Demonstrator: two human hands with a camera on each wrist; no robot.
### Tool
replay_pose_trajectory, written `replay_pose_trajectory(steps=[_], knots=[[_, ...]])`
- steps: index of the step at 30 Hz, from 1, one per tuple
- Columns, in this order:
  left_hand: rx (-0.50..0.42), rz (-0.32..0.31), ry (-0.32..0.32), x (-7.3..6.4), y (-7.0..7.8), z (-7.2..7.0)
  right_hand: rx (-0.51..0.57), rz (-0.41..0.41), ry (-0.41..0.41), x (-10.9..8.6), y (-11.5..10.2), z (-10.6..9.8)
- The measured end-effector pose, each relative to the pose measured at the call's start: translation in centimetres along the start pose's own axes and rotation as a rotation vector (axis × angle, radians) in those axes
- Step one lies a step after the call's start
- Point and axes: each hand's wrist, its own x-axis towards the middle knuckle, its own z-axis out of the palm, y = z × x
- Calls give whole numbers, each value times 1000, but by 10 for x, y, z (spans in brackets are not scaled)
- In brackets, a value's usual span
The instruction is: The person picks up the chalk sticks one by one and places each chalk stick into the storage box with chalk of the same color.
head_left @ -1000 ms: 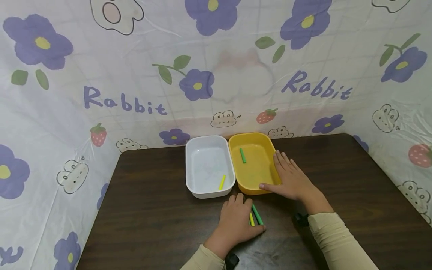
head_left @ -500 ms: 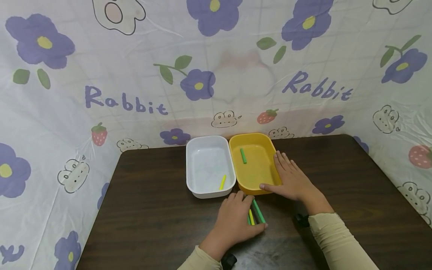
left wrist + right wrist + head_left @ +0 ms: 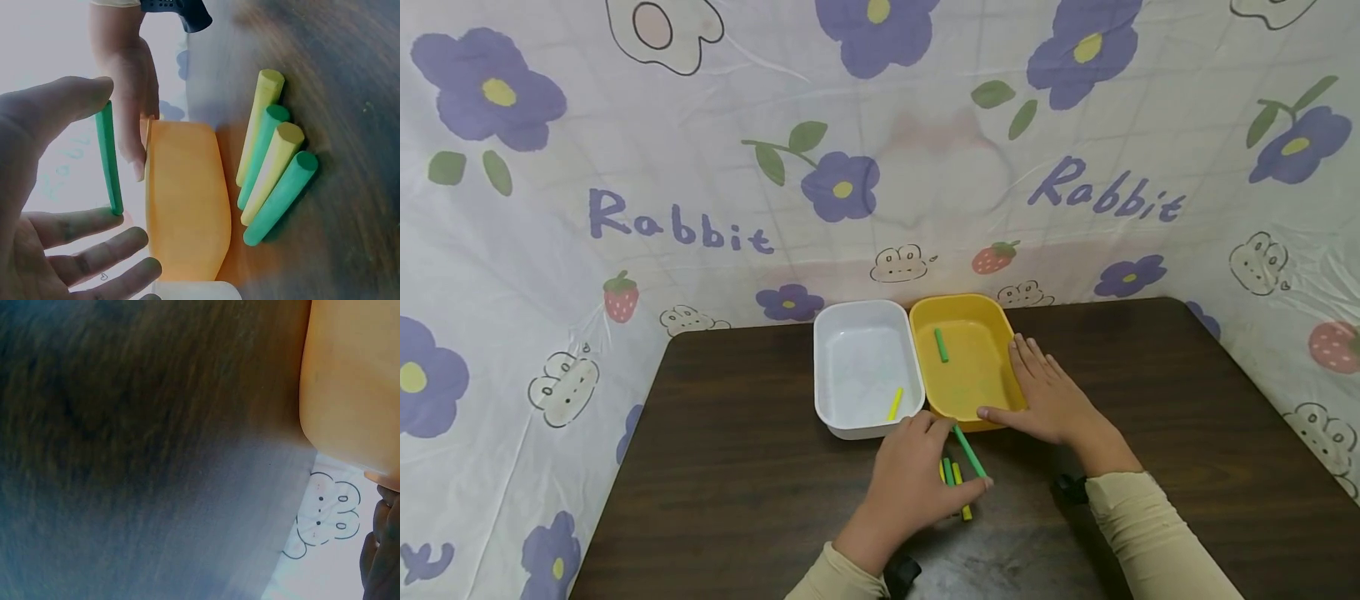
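Observation:
My left hand pinches a green chalk-like stick by its two ends, between thumb and index fingertip, raised off the table. Below it on the table lie several more sticks side by side, among them a yellow stick and a green stick. My right hand rests on the right rim of the yellow tray, fingers straight, thumb at the near edge. Inside that tray is one green stick. The white tray, beside it on the left, holds one yellow stick.
Both trays stand touching at the back of the dark brown table. Behind them hangs a white printed cloth, which also runs along both sides.
My left hand has lifted the green stick off the table and shifted slightly left and toward the trays, uncovering more of the sticks below. The right hand stays put.

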Motion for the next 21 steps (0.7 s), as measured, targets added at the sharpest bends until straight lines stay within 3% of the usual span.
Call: replay_pose_trajectory(steps=[21], knots=[[-71,-40,72,9,-6,-3,18,1,1,0,1,0]])
